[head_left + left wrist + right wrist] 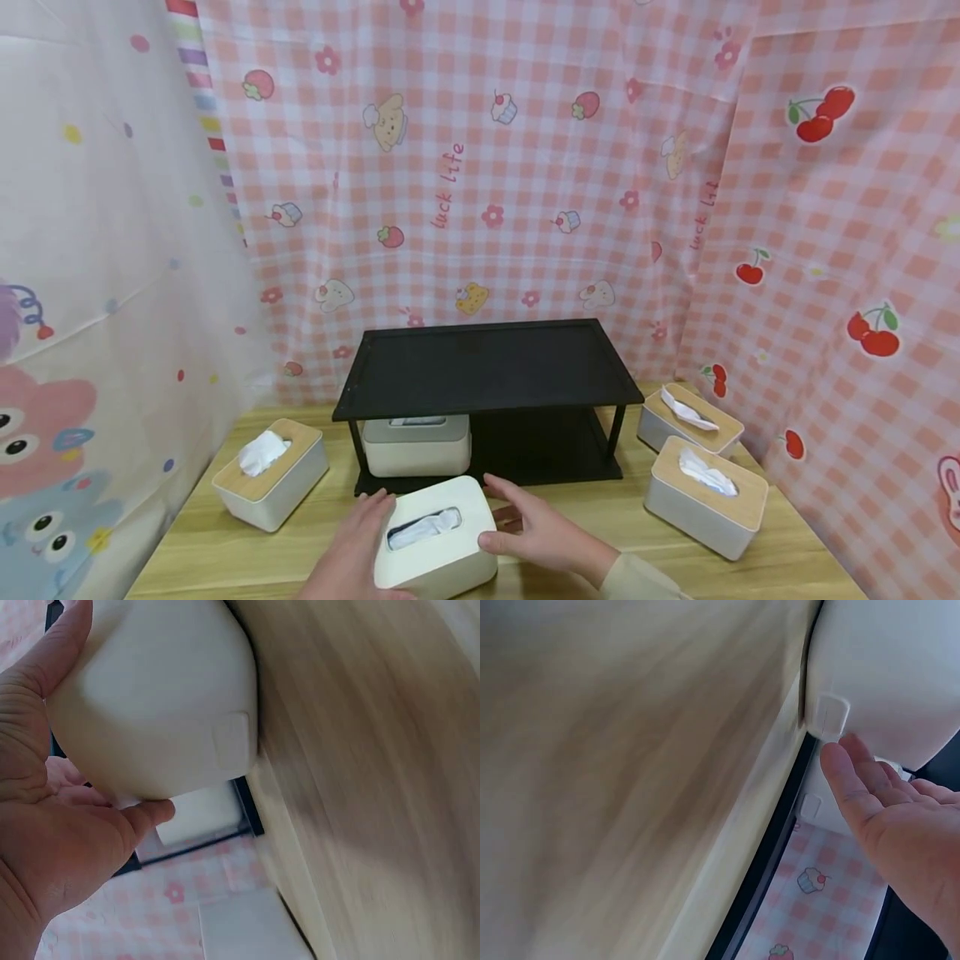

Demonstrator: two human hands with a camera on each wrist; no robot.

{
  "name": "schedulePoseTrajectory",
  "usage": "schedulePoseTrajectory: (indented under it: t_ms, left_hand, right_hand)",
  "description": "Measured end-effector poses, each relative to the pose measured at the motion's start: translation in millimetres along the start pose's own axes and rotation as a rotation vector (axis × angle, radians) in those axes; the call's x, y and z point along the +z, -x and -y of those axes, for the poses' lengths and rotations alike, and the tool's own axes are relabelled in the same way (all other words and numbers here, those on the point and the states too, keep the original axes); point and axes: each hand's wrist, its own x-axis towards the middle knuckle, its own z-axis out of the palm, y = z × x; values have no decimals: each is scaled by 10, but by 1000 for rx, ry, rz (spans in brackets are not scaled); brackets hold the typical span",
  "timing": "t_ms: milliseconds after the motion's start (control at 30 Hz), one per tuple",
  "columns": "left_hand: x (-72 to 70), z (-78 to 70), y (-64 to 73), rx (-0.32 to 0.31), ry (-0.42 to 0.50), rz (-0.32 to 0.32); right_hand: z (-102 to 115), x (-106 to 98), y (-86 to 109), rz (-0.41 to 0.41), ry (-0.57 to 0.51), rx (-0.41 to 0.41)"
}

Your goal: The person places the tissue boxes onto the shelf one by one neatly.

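Note:
A cream-white tissue box (435, 554) with a tissue in its oval top slot stands at an angle at the table's front, before the black rack. My left hand (348, 550) grips its left end, thumb on one side and fingers on the other, as the left wrist view (67, 847) shows. At the right end is my right hand (536, 529), its fingers spread and nearly straight. In the right wrist view its fingertips lie close to the box's lower corner; whether they touch cannot be told. A similar cream tissue box (416, 454) sits on the rack's lower left, partly hidden by the upper shelf.
The low two-tier black rack (487, 367) stands at the back of the wooden table (592, 575). A wood-topped tissue box (273, 475) is at left; two more, one nearer (705, 496) and one farther (690, 421), are at right. Patterned curtains (487, 167) hang behind.

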Motion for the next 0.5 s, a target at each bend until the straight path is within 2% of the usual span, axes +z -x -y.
schedulePoseTrajectory:
  t_ms: [167,367,500]
  left_hand:
    - [63,-113,-43,-64,72,20]
    - [153,-194,-101,-145,126,4]
    - [212,-220,-153,-236,166,14]
  right_hand:
    - [-47,-50,127,-1,-27,-5]
    - [-83,-147,259,-32,-1,35]
    - [-100,-220,342,-52,-8,47]
